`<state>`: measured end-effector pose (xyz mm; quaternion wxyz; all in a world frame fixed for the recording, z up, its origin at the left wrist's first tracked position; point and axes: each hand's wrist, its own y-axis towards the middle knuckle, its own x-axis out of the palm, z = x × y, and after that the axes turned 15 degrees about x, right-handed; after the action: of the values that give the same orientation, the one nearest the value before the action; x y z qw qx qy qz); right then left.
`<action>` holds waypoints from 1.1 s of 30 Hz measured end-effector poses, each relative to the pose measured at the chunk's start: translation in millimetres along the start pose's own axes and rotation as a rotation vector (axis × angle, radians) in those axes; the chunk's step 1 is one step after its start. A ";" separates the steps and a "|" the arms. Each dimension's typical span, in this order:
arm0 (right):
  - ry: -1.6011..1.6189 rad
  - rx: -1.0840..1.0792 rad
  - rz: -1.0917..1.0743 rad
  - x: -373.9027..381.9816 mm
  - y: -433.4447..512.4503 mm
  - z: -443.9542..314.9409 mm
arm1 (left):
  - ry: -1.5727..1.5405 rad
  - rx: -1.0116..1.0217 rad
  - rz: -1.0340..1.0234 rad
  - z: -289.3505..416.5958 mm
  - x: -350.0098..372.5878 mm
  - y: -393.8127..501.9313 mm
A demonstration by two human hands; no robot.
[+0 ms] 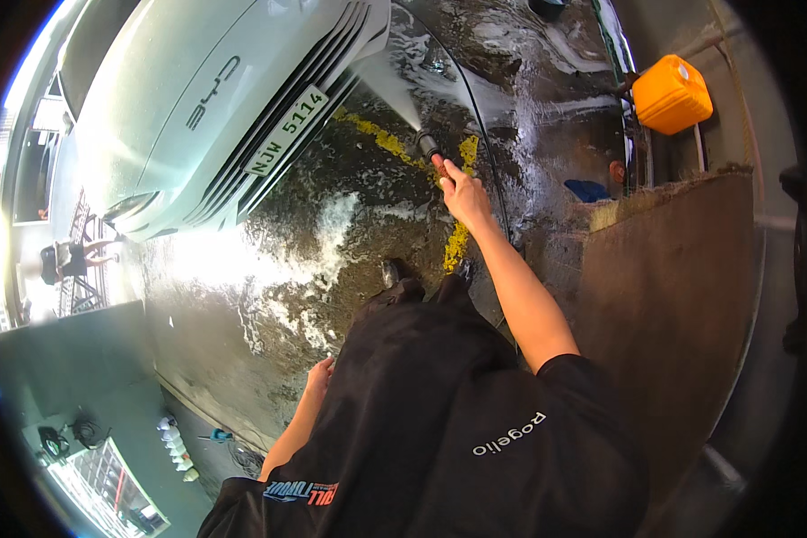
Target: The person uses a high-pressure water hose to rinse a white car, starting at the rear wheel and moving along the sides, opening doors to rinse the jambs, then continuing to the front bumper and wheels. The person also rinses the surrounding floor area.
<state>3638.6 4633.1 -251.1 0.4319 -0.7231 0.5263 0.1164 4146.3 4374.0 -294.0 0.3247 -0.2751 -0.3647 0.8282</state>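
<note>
My right hand [466, 196] is shut on the red and black handle of a pressure washer spray gun [429, 144]. A fan of water leaves its nozzle towards the lower bumper of a pale BYD car [168, 101]. White foam [336, 215] lies on the wet floor beside the car. My left hand [321, 374] hangs low beside my black shirt, partly hidden by it; whether it holds anything cannot be told.
A black hose [472, 94] runs along the floor right of the spray gun. A yellow jerrycan [672, 94] stands at the upper right, near a blue cloth-like thing [586, 190] and a low brown wall [672, 289]. A person [70, 261] is far off at left.
</note>
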 end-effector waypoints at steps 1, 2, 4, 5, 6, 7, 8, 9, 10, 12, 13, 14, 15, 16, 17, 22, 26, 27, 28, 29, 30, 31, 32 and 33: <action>0.020 0.046 -0.002 0.5 6.9 5.2 | -0.007 0.014 -0.014 0.7 -6.1 1.4; 0.022 0.062 0.002 2.9 12.9 11.8 | 0.103 0.126 -0.067 0.2 -10.9 2.2; 0.027 0.086 0.023 12.0 22.2 29.5 | 0.056 0.097 -0.043 2.4 -18.8 3.6; -0.048 0.051 0.037 23.3 22.4 36.1 | 0.033 0.082 -0.031 4.5 -19.8 3.5; -0.113 0.013 -0.017 37.0 19.8 41.2 | 0.066 0.087 -0.047 9.6 -21.8 1.9; -0.207 0.000 -0.074 52.3 15.7 44.1 | 0.145 0.074 -0.032 14.9 -20.6 -0.1; -0.217 -0.046 -0.104 69.1 7.9 45.2 | 0.117 0.049 -0.022 22.5 -19.6 -3.3; -0.276 -0.038 -0.163 85.5 -3.5 46.4 | 0.037 0.034 0.002 30.5 -16.8 -7.2; -0.234 -0.111 -0.226 97.6 -14.9 48.6 | -0.007 -0.026 0.054 40.8 -14.1 -11.2; -0.230 -0.205 -0.381 115.5 -36.8 49.8 | -0.054 -0.087 0.117 59.2 -5.5 -18.0; -0.238 -0.257 -0.459 120.4 -46.0 49.6 | -0.056 -0.090 0.130 66.2 -1.0 -21.1; -0.283 -0.286 -0.524 123.0 -53.8 48.4 | -0.052 -0.088 0.139 71.6 3.0 -23.7; -0.317 -0.305 -0.546 122.2 -60.4 48.2 | -0.057 -0.086 0.152 75.1 6.4 -25.4; -0.255 -0.271 -0.538 118.3 -62.4 47.2 | -0.060 -0.076 0.157 76.7 9.6 -25.3; -0.212 -0.230 -0.531 113.0 -63.4 45.8 | -0.060 -0.056 0.157 76.4 11.5 -24.5; 0.137 -0.123 -0.327 70.0 -34.1 37.9 | 0.200 0.096 -0.023 60.6 10.1 -4.5; 0.242 -0.070 -0.243 35.9 -4.0 40.2 | 0.332 0.179 -0.175 52.9 6.7 15.0; 0.252 -0.052 -0.213 29.7 2.1 41.1 | 0.345 0.186 -0.186 53.3 7.0 19.3; 0.262 -0.040 -0.209 23.4 8.1 42.6 | 0.374 0.205 -0.182 54.2 7.3 22.3; 0.259 -0.007 -0.208 17.5 13.7 43.5 | 0.379 0.210 -0.179 56.3 8.3 25.6; 0.285 0.021 -0.217 11.4 19.5 43.6 | 0.384 0.215 -0.177 59.1 9.5 28.3; 0.294 0.001 -0.170 4.5 25.3 43.7 | 0.364 0.208 -0.177 62.4 11.4 31.1; 0.314 -0.025 -0.130 -3.1 31.8 42.6 | 0.346 0.201 -0.179 66.7 13.3 34.0; 0.329 -0.029 -0.094 -11.9 39.4 40.6 | 0.327 0.196 -0.182 71.1 15.9 36.9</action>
<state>3611.3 4668.4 -287.8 0.3345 -0.7624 0.5537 -0.0162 4074.5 4336.2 -285.0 0.4782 -0.3389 -0.2484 0.7712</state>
